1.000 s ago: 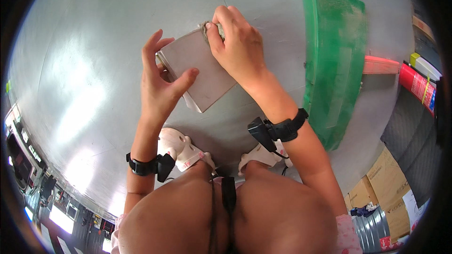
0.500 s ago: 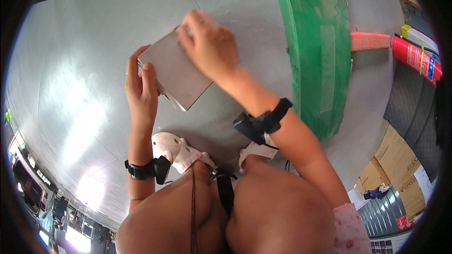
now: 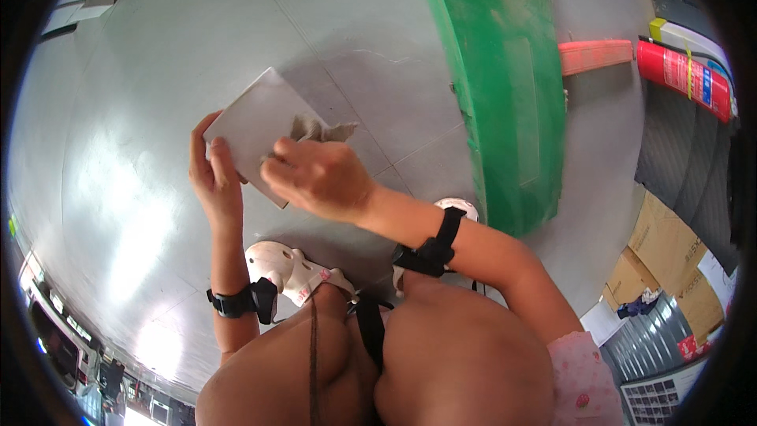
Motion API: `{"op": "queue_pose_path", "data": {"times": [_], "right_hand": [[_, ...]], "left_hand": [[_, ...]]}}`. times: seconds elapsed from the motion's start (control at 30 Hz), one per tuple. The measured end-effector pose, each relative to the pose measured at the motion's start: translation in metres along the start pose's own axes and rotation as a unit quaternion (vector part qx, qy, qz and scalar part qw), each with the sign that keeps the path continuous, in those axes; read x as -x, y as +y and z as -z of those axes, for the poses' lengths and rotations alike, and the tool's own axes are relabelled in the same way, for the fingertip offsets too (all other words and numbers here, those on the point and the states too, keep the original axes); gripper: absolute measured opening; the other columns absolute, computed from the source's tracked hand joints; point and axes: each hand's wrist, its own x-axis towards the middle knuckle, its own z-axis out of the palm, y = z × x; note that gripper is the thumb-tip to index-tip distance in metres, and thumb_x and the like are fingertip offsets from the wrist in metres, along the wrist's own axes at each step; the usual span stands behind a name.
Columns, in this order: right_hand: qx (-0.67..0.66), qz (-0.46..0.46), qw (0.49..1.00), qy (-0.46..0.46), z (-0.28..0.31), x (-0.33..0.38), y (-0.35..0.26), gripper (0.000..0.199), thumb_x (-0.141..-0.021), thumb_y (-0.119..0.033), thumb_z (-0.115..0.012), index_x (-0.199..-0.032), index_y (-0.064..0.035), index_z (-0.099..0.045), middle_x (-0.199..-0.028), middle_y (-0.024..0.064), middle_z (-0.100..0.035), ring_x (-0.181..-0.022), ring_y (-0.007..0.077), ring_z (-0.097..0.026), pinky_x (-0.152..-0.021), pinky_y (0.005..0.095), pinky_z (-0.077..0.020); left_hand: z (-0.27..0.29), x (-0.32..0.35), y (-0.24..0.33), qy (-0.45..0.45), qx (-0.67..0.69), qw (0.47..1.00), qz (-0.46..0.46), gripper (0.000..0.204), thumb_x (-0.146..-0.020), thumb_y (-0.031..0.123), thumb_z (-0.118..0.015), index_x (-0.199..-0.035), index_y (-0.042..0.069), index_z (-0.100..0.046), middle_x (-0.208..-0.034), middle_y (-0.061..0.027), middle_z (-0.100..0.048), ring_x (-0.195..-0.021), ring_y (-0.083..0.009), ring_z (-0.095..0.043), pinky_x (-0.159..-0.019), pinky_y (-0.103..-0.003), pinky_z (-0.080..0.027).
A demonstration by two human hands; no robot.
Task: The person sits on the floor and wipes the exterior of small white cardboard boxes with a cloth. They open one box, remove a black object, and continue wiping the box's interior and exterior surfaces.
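A flat, white, square-cornered object (image 3: pixel 256 110), like a thin box or a book, is held above the grey floor. My left hand (image 3: pixel 214 177) grips its left edge, thumb on the white face and fingers behind. My right hand (image 3: pixel 323 180) is closed on a crumpled grey-brown cloth (image 3: pixel 315 129) and presses it against the lower right part of that face. Part of the cloth sticks out past the knuckles. The underside of the white object is hidden.
A long green panel (image 3: pixel 512 102) lies to the right, with a pink-red bar (image 3: pixel 597 56) beyond it. A red fire extinguisher (image 3: pixel 684 79) and flattened cardboard (image 3: pixel 670 252) are at the far right. White shoes (image 3: pixel 288 268) are below my hands.
My right hand has moved from the object's far top edge down to its lower right side, and the cloth now shows. The white object has shifted slightly left in the view.
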Motion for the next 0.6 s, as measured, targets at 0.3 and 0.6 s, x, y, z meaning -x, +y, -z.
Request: {"op": "queue_pose_path", "data": {"times": [0.3,0.6], "right_hand": [[0.026,-0.119,0.988,0.094,0.031,-0.002,0.048,0.014,-0.085,-0.008,-0.065,-0.087,-0.0068,-0.052,-0.081,0.0082,-0.055,-0.058,0.0288,-0.06,-0.048,0.0368,-0.0486],[0.009,0.037,0.998,0.05,-0.009,-0.005,0.016,0.013,-0.081,-0.009,-0.066,-0.09,-0.0118,-0.057,-0.078,0.0023,-0.054,-0.062,0.0223,-0.061,-0.052,0.035,-0.051]], "left_hand": [[0.013,0.0,-0.026,0.036,0.036,0.999,0.012,0.031,-0.105,0.021,-0.046,-0.124,0.002,-0.059,-0.077,0.0031,-0.052,-0.06,-0.0018,-0.041,-0.051,-0.019,-0.031],[0.022,-0.001,-0.021,0.033,-0.001,0.999,-0.013,0.029,-0.103,0.019,-0.05,-0.123,0.001,-0.06,-0.081,-0.0012,-0.062,-0.061,-0.0026,-0.052,-0.051,-0.019,-0.039]]}}
